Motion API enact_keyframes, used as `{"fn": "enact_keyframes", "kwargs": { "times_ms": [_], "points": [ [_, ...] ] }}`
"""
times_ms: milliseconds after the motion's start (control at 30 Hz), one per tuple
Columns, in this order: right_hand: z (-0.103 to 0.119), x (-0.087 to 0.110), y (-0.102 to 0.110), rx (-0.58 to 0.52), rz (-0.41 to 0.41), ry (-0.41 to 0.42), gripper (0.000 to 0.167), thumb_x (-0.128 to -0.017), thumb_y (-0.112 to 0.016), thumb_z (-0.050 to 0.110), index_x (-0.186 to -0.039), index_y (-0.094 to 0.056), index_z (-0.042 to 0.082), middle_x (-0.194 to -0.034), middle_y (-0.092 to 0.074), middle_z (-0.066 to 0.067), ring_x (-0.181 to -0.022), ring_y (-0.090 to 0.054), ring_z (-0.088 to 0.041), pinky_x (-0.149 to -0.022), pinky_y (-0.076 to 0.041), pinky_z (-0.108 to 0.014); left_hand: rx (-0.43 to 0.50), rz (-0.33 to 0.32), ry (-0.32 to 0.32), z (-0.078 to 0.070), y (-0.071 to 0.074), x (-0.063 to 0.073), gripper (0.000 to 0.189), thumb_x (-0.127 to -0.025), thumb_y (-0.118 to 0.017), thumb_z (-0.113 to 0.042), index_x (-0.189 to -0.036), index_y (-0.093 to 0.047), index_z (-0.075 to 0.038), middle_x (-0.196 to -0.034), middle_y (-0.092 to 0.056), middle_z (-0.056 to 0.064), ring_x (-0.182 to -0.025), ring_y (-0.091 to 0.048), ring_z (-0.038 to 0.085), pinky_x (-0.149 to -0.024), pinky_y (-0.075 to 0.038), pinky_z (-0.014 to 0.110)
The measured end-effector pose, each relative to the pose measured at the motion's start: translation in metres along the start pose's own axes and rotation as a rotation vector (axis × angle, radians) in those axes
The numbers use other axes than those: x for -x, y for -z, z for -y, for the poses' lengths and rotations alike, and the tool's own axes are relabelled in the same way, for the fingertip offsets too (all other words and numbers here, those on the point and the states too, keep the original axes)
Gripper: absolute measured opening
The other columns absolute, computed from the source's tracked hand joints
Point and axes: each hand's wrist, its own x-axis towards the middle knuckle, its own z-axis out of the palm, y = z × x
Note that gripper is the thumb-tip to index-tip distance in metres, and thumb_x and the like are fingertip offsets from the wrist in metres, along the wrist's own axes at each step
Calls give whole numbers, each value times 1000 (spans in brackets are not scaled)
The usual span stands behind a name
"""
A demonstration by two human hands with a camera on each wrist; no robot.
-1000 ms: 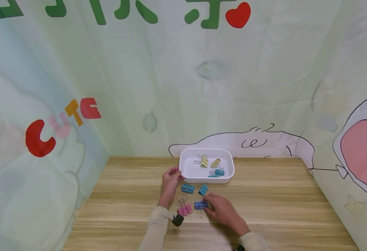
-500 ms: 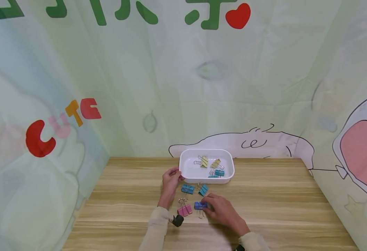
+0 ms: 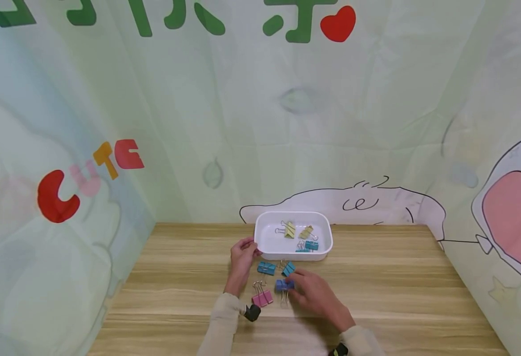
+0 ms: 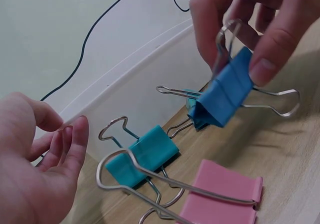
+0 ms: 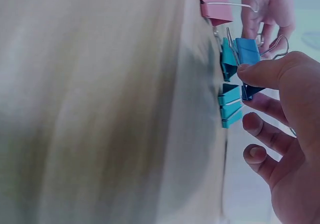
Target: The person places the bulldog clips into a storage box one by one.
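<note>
My right hand (image 3: 316, 295) pinches a blue binder clip (image 4: 224, 95) between thumb and fingers. The left wrist view has this clip above the table, its wire handles spread apart. My left hand (image 3: 241, 259) grips the near left corner of a white plastic tray (image 3: 293, 256), fingertips at the rim. In front of the tray lie two teal binder clips, one on the left (image 3: 266, 268) and one on the right (image 3: 288, 268). A pink binder clip (image 3: 262, 297) rests nearer, beside my left wrist. The blue clip partly covers the right teal clip in the left wrist view.
Inside the tray are two yellow binder clips, one left (image 3: 289, 229) and one right (image 3: 306, 232), and teal clips (image 3: 311, 245) near its front wall. The wooden table (image 3: 389, 277) meets a printed cloth backdrop (image 3: 189, 188) behind the tray.
The blue binder clip has moved slightly away from me, toward the teal clips, with my right hand. My left hand and the tray have stayed put.
</note>
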Motion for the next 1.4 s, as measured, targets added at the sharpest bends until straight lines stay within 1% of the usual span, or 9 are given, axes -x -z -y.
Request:
{"fn": "enact_keyframes", "kwargs": {
  "times_ms": [167,233,533,767,967,1033,1167,1233,1400],
  "points": [
    [0,-6,3,19,-79,41,20,-87,-84,17,-104,-75,16,-101,-70,3,-85,-66,-13,-76,-61,-34,4,-10,4,0,-1,0,30,-98,-57,7,-126,-57,18,-120,-57,36,-88,-67,30,-72,-62,24],
    [0,-8,5,22,-97,44,20,-86,-85,17,-103,-74,16,-101,-71,2,-85,-67,-14,-75,-61,-34,7,-9,1,0,0,-1,30,-98,-58,8,-126,-57,18,-120,-57,36,-88,-67,30,-72,-62,24],
    [6,-21,22,36,-127,38,22,-86,-85,16,-105,-73,15,-102,-70,1,-81,-67,-17,-69,-60,-33,14,-2,-8,0,0,-2,32,-97,-57,9,-127,-55,20,-118,-57,36,-84,-67,26,-72,-62,25],
    [10,-36,36,41,-127,37,23,-89,-83,18,-109,-73,14,-104,-71,0,-88,-66,-17,-76,-61,-35,15,2,-10,0,1,-1,32,-98,-57,8,-127,-54,21,-118,-57,34,-84,-67,24,-76,-63,28],
    [11,-48,45,70,-180,66,23,-87,-83,18,-107,-73,14,-104,-72,-2,-87,-68,-17,-73,-61,-37,26,16,-24,-1,1,0,33,-98,-57,8,-128,-52,22,-117,-58,34,-83,-67,22,-75,-63,27],
    [11,-51,47,72,-183,58,23,-87,-83,18,-107,-73,14,-104,-72,-2,-87,-69,-19,-73,-61,-39,25,15,-22,-1,1,0,33,-98,-57,8,-128,-53,21,-118,-57,35,-84,-67,24,-75,-63,26],
    [12,-55,54,55,-159,14,23,-89,-82,19,-110,-73,15,-107,-72,-3,-90,-69,-21,-76,-62,-40,19,10,-8,-1,0,0,33,-97,-57,8,-128,-54,20,-122,-56,37,-88,-67,27,-75,-62,26],
    [13,-57,56,52,-155,0,22,-90,-81,19,-110,-73,14,-108,-72,-4,-89,-69,-22,-75,-62,-40,17,6,-1,-1,0,0,32,-98,-57,8,-128,-55,19,-122,-55,37,-88,-66,28,-75,-62,25],
    [12,-61,60,77,-193,-5,22,-89,-81,18,-109,-73,13,-105,-72,-4,-86,-68,-20,-72,-62,-39,10,4,2,0,1,1,32,-98,-57,8,-128,-54,19,-122,-56,36,-88,-66,27,-75,-62,25]
  ]
}}
